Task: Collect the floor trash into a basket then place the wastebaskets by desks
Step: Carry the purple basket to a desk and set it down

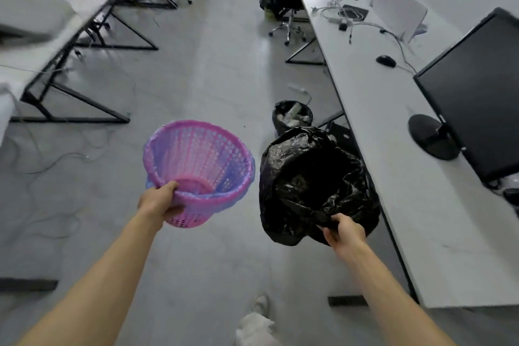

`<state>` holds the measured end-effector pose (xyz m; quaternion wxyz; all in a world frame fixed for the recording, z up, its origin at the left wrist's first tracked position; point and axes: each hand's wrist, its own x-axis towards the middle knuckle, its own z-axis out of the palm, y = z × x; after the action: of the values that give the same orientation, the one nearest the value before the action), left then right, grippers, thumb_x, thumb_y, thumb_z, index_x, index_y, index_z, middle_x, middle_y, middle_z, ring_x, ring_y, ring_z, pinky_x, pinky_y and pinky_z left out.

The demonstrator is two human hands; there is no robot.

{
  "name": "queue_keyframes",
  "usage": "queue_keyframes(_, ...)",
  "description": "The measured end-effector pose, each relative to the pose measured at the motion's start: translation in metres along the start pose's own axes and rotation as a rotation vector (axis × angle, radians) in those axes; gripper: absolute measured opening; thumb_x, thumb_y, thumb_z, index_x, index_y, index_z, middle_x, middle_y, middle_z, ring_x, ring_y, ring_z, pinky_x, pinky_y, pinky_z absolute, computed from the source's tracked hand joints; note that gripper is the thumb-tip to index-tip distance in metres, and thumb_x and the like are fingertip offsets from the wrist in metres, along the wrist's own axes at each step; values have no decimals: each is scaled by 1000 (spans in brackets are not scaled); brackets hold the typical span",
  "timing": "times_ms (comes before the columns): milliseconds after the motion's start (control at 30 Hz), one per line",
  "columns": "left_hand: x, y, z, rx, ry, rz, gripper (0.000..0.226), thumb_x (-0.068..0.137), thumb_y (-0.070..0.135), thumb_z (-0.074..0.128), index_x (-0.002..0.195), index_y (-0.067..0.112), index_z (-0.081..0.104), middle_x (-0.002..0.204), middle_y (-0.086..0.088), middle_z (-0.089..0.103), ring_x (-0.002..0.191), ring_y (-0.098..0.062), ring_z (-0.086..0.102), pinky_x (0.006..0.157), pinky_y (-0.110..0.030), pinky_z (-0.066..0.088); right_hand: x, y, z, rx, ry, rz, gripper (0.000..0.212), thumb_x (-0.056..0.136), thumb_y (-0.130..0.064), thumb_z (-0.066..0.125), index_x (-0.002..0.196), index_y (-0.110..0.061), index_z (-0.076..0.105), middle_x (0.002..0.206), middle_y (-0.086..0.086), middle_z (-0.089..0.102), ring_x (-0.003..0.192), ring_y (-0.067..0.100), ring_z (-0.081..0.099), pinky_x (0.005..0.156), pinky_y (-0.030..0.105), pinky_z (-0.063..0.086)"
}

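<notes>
Left counter [42, 45]: well apart from the left hand [160, 202]. Its fingers [176, 209] curl round the near rim of the pink basket [202, 160], held above the floor [210, 78], mouth up. Right hand [348, 232]: pinches the rim of the black-bagged basket [309, 177], also lifted. Right counter [393, 154] lies just beside it, so the right hand is nearer. A full wastebasket [292, 116] ahead probably occupies that spot.
</notes>
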<state>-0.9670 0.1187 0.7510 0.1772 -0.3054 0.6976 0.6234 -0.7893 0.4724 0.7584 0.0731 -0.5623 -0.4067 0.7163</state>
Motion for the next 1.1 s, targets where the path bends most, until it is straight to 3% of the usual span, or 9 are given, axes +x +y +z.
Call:
queue_keyframes(67,16,47,21,-52,-6,18,42,89,18,66,126,3,55,124,-24,62,81,-32,67,44,-39,58,24,-38,37,-19,-13,-8,5,95,-1,54,94,2,57,101,25,67,73,31,72,39,20,49)
queue_keyframes(233,54,149,69,-172,-2,59,35,93,17,63,123,2,54,107,-22,65,42,-20,66,39,-33,56,71,-127,117,-58,-96,-44,16,96,-4,56,109,5,59,109,24,66,84,35,74,38,20,48)
queue_keyframes(433,112,253,122,-247,-22,108,30,95,20,61,119,2,57,111,-24,66,54,-27,69,37,-28,53,117,-226,218,-67,-139,-97,10,95,-4,57,102,4,59,105,25,68,77,34,73,37,19,47)
queue_keyframes(567,166,310,159,-268,-47,98,19,96,19,59,110,7,55,92,-20,66,39,-21,66,38,-33,56,155,-279,290,-1,-163,-105,26,95,-4,57,119,6,58,110,26,69,83,35,73,37,19,47)
queue_keyframes(667,218,355,184,-276,-65,74,10,96,17,61,96,8,56,84,-16,64,38,-21,65,43,-35,56,182,-315,343,44,-173,-123,29,95,-4,56,122,6,57,110,25,69,74,32,74,37,19,46)
queue_keyframes(733,260,389,200,-272,-78,65,12,95,17,61,101,7,56,82,-16,64,39,-21,65,44,-35,57,200,-338,381,52,-157,-133,30,95,-3,56,122,8,57,108,25,69,66,30,75,36,19,45)
queue_keyframes(900,353,484,237,-226,-99,92,15,93,16,61,101,4,57,82,-16,65,42,-21,66,42,-33,58,239,-403,469,52,-134,-154,27,96,-3,54,121,7,57,110,26,68,78,32,72,37,18,46)
queue_keyframes(1033,414,544,265,-167,-96,122,24,92,18,61,108,1,60,99,-22,66,64,-28,68,39,-28,54,271,-449,527,47,-101,-165,21,97,-3,55,115,5,58,112,25,68,80,31,72,37,18,46)
queue_keyframes(1100,448,573,282,-147,-96,120,25,93,18,60,112,2,58,99,-21,67,57,-25,69,39,-28,54,298,-469,560,52,-86,-156,25,97,-4,55,120,5,58,110,24,68,81,31,72,37,18,46)
